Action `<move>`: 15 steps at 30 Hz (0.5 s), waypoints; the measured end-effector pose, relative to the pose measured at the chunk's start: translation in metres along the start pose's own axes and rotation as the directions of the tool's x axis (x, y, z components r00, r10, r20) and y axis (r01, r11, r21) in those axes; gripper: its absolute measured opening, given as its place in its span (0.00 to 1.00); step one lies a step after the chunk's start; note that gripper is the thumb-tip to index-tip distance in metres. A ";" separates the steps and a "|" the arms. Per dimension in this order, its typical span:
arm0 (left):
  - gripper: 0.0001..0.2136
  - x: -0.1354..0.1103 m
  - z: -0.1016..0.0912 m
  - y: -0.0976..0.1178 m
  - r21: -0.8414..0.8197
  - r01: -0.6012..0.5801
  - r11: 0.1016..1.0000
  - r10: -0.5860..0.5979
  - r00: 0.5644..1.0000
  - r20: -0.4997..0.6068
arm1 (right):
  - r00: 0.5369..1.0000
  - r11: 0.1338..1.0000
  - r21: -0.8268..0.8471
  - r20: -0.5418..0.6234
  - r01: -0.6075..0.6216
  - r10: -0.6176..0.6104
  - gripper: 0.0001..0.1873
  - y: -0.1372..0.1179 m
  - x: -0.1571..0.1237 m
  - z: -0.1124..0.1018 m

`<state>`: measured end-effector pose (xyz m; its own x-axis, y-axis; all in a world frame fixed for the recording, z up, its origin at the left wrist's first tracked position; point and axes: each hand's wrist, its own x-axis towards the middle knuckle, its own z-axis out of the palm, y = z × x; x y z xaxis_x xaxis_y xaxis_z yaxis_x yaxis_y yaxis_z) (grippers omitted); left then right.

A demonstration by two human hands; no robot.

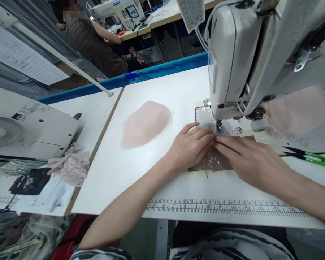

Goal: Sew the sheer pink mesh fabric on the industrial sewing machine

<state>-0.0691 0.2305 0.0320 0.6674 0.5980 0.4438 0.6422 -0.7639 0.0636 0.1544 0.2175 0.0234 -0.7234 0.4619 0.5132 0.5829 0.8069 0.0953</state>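
My left hand (193, 146) lies just in front of the sewing machine's needle and presser foot (219, 124), fingers curled and pressed together. Meeting it at the fingertips, my right hand (251, 162) comes in from the right with its fingers close together. Whatever the fingertips hold is hidden; a pale, see-through edge (227, 128) shows beside the foot, too small to identify. Beneath both hands is a brown, shiny taped patch (216, 162) on the machine bed. A sheer pale pink cloth piece (147, 124) lies flat to the left of my left hand.
Green-handled thread snips (314, 157) lie at the right, below more pink cloth (300, 110). A printed ruler (227, 208) runs along the table's front edge. Another machine (29, 124) and bundled pink cloth (70, 164) are at the left. A person (94, 43) sits beyond the blue cloth edge.
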 end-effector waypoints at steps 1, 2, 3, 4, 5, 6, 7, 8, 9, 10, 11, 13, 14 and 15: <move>0.13 0.000 0.000 0.000 -0.028 0.019 0.999 -0.018 1.000 0.025 | 0.999 1.000 -0.008 0.029 -0.022 0.022 0.17 0.001 0.000 0.001; 0.13 0.001 0.001 -0.001 -0.052 0.037 0.998 -0.034 0.998 0.045 | 0.998 0.999 -0.018 0.050 -0.044 0.045 0.15 0.002 -0.001 0.002; 0.14 0.001 0.001 -0.001 -0.073 0.054 0.996 -0.049 0.997 0.058 | 0.996 0.998 -0.026 0.067 -0.065 0.067 0.13 0.004 -0.001 0.003; 0.14 0.001 0.001 0.000 -0.089 0.066 0.994 -0.060 0.996 0.069 | 0.993 0.996 -0.029 0.081 -0.086 0.088 0.13 0.005 -0.001 0.003; 0.15 0.002 0.002 0.000 -0.099 0.075 0.992 -0.067 0.995 0.079 | 0.989 0.994 -0.029 0.096 -0.110 0.112 0.13 0.008 -0.001 0.004; 0.16 0.002 0.002 0.000 -0.099 0.081 0.992 -0.072 0.994 0.087 | 0.984 0.990 -0.023 0.111 -0.136 0.138 0.15 0.009 -0.001 0.004; 0.16 0.002 0.003 0.001 -0.092 0.082 0.992 -0.074 0.993 0.093 | 0.978 0.987 -0.011 0.127 -0.162 0.162 0.16 0.011 -0.001 0.005; 0.16 0.002 0.004 0.001 -0.082 0.081 0.993 -0.072 0.992 0.100 | 0.972 0.982 0.003 0.144 -0.190 0.188 0.17 0.012 -0.001 0.005; 0.16 0.002 0.005 0.001 -0.073 0.075 0.994 -0.067 0.992 0.106 | 0.964 0.976 0.014 0.159 -0.217 0.213 0.18 0.013 -0.001 0.005; 0.16 0.002 0.006 0.002 -0.068 0.063 0.996 -0.056 0.992 0.111 | 0.957 0.971 0.016 0.172 -0.240 0.234 0.20 0.014 -0.001 0.006; 0.16 0.001 0.007 0.003 -0.066 0.053 0.996 -0.045 0.993 0.113 | 0.952 0.967 0.007 0.180 -0.253 0.248 0.21 0.014 -0.001 0.006; 0.16 0.000 0.009 0.006 -0.061 0.038 0.997 -0.031 0.994 0.109 | 0.949 0.967 -0.030 0.184 -0.254 0.255 0.24 0.015 -0.001 0.007; 0.17 -0.001 0.011 0.008 -0.045 0.033 0.998 -0.028 0.994 0.106 | 0.950 0.968 -0.051 0.184 -0.246 0.251 0.25 0.016 -0.002 0.008; 0.18 -0.002 0.012 0.009 -0.020 0.027 0.999 -0.025 0.994 0.105 | 0.952 0.969 -0.070 0.185 -0.236 0.245 0.25 0.016 -0.002 0.008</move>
<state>-0.0602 0.2248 0.0213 0.6869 0.6392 0.3457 0.6526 -0.7519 0.0935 0.1623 0.2328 0.0172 -0.6139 0.7054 0.3542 0.7617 0.6472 0.0311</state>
